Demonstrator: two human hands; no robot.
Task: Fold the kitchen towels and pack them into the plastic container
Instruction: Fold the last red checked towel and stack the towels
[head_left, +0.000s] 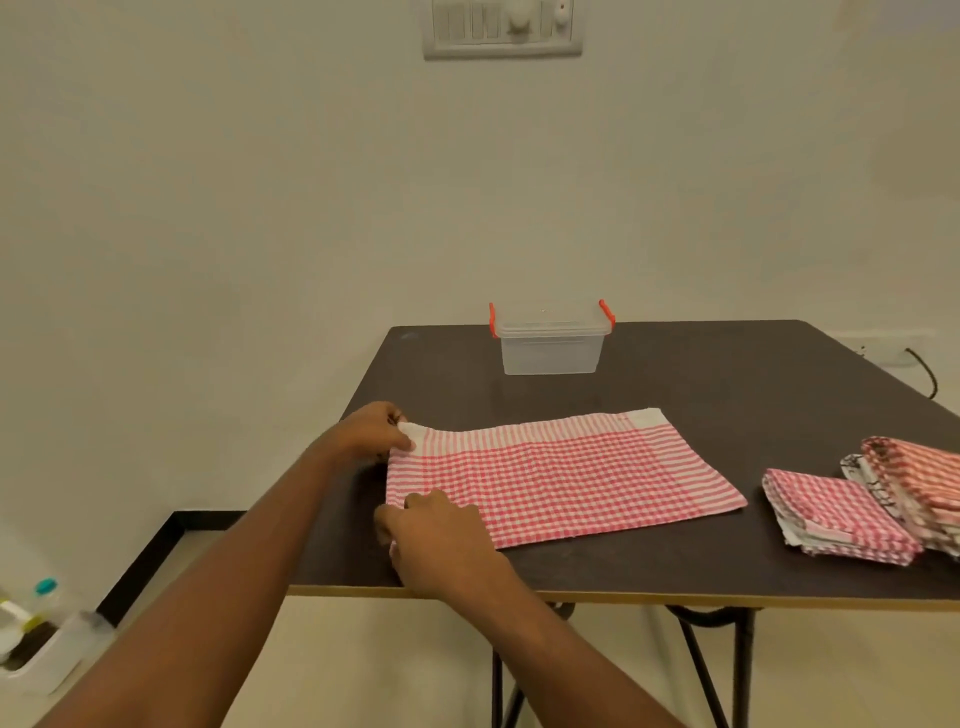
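A pink and white checked kitchen towel (566, 473) lies folded lengthwise, flat across the dark table (701, 384). My left hand (371, 428) pinches its far left corner. My right hand (441, 535) grips the near left corner at the table's front edge. A clear plastic container (550, 343) with its lid on and orange clips stands at the back of the table, well beyond the towel. A folded pink checked towel (836, 514) lies at the right, beside a pile of other towels (914, 483).
The table's front edge runs just under my right hand, with folding metal legs (727, 665) below. A cable (924, 374) hangs at the table's far right. Bottles and a white box (31, 639) sit on the floor at the lower left.
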